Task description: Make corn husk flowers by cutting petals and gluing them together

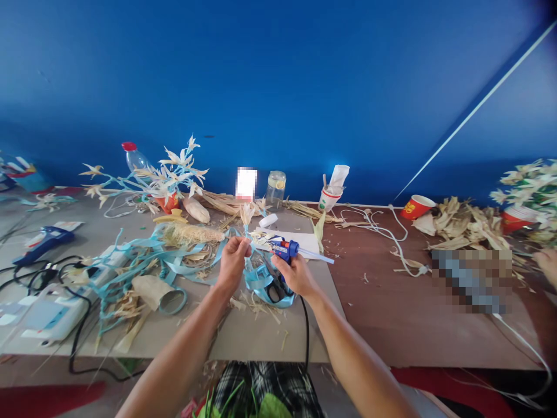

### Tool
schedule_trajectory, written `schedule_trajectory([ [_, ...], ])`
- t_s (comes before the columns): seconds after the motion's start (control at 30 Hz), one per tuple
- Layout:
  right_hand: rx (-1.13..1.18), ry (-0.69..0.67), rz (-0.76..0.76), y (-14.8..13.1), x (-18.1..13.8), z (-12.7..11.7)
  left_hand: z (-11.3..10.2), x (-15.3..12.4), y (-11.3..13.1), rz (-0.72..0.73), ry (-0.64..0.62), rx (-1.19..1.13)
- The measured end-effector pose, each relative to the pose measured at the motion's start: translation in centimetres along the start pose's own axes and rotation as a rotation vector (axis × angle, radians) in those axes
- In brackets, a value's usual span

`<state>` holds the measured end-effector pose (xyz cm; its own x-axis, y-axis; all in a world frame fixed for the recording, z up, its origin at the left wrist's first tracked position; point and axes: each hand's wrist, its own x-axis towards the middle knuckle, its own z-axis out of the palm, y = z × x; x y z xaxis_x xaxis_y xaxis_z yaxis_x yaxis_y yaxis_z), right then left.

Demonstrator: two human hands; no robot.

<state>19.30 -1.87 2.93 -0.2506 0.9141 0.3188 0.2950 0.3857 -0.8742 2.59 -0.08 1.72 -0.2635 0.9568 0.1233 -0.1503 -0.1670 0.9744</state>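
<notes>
Head view, left hand [232, 258] pinching husk flower [246, 216], right hand [296, 274] clenching glue gun [286, 249], bare board [243, 342] edge below

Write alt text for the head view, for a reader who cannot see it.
The left hand pinches a husk flower while the right hand holds a blue glue gun beside it. Blue ribbons, husks and a red cup lie on the table, before a blue wall.

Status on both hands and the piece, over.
Left hand shut on husk flower. Right hand shut on glue gun, nozzle toward flower. Blue ribbon and husk scraps close below.
</notes>
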Motion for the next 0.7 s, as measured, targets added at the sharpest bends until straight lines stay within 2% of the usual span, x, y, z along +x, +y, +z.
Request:
schedule_trajectory([
  [0.7,-0.006,0.047,-0.026,-0.29,0.05,-0.25,0.15,-0.23,0.20,0.033,-0.019,0.167],
])
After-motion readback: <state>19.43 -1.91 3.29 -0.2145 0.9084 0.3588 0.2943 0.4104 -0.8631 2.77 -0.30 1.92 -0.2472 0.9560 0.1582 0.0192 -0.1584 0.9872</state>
